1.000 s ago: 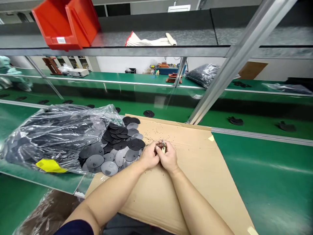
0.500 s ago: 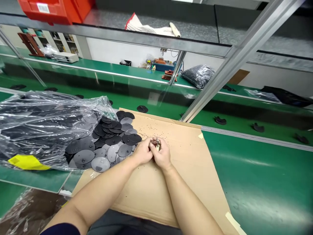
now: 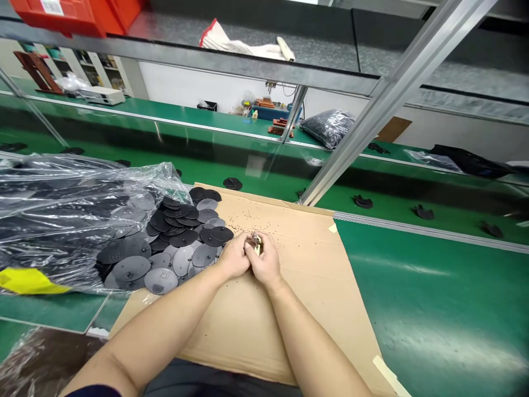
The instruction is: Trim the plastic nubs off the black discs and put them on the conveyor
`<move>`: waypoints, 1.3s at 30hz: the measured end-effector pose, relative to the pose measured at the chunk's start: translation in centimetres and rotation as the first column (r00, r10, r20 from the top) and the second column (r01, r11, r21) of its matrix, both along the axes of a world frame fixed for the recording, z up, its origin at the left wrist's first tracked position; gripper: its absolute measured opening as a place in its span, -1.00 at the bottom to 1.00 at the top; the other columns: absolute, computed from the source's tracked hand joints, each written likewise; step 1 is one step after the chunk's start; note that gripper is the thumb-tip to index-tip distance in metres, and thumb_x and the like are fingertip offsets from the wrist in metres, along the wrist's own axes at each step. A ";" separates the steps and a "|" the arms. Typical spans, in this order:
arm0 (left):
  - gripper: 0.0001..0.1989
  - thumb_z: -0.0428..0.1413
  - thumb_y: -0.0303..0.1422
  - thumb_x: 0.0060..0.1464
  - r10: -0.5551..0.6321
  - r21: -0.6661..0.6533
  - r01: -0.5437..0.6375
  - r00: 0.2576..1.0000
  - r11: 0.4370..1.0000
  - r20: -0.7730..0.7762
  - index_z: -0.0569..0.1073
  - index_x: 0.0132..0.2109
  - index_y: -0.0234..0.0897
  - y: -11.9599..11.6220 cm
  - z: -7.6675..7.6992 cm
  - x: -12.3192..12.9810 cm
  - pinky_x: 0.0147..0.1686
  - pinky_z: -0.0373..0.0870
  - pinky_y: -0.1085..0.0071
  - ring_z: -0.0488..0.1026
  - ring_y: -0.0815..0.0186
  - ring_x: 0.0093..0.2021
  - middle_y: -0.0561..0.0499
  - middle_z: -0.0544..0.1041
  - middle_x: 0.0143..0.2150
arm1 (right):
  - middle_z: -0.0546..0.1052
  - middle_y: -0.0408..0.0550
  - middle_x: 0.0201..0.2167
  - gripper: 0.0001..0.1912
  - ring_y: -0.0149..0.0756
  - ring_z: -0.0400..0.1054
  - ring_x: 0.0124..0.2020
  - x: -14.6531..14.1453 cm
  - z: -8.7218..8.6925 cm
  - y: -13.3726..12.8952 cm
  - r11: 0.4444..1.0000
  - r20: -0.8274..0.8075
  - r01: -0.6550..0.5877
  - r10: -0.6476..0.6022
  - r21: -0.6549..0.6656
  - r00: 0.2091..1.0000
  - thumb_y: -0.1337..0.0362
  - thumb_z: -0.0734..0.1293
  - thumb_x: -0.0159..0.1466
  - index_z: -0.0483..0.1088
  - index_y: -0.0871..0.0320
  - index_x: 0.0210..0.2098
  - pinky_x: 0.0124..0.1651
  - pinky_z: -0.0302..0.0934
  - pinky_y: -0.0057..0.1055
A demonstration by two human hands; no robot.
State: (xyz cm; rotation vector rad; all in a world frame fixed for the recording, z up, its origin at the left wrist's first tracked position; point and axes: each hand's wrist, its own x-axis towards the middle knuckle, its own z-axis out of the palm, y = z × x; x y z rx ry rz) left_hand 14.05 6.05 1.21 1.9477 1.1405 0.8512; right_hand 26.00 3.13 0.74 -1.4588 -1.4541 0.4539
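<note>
Both hands meet over the brown cardboard sheet [image 3: 314,275], fingertips nearly touching. My right hand [image 3: 266,262] is closed around a small tool [image 3: 257,246] with a pale yellow handle and a metal end. My left hand [image 3: 236,256] has its fingers curled inward beside the tool; what it pinches is too small to make out. Just left of my left hand lies a heap of flat black round discs [image 3: 182,237], some with a small knob. Tiny dark bits [image 3: 248,220] are scattered on the cardboard beyond my hands.
A clear plastic bag [image 3: 74,209] of discs lies at the left, with a yellow piece [image 3: 33,281] on it. Black parts [image 3: 362,202] sit along the green surface behind. A metal post [image 3: 372,105] slants up at the right. Overhead, a shelf holds a red bin [image 3: 82,16] and a white glove [image 3: 243,47].
The whole view has shifted slightly, so most things appear further left. My hands stay together over the cardboard, with the tool still held.
</note>
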 end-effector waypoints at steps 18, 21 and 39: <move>-0.70 0.04 -0.53 -0.09 0.003 -0.008 -0.003 1.000 1.000 -0.012 0.39 -0.14 -0.22 -0.1 0.2 0.0 -0.20 0.36 0.35 0.48 0.23 -0.20 -0.02 0.55 -0.20 | 0.42 0.01 -0.20 -0.72 -0.14 0.34 -0.13 0.2 -0.1 0.1 1.000 0.038 -0.024 0.024 0.013 0.999 0.19 0.33 0.14 0.36 0.11 -0.15 -0.02 0.27 -0.15; -0.70 0.03 -0.52 -0.07 0.000 -0.013 -0.001 1.000 1.000 -0.017 0.38 -0.13 -0.22 -0.1 0.3 -0.1 -0.21 0.36 0.35 0.48 0.23 -0.20 -0.02 0.55 -0.20 | 0.43 0.02 -0.19 -0.71 -0.13 0.34 -0.12 0.1 -0.2 0.1 1.000 0.037 -0.019 0.019 0.011 0.999 0.19 0.33 0.14 0.36 0.10 -0.15 -0.01 0.26 -0.14; -0.71 0.06 -0.42 0.00 -0.004 -0.006 0.004 0.999 1.000 -0.031 0.39 -0.07 -0.20 -0.1 0.0 -0.1 -0.17 0.37 0.31 0.49 0.20 -0.17 -0.04 0.56 -0.15 | 0.42 0.01 -0.20 -0.72 -0.14 0.34 -0.13 0.1 0.2 -0.1 1.000 0.020 -0.013 0.013 -0.005 1.000 0.19 0.33 0.13 0.37 0.10 -0.16 -0.02 0.27 -0.16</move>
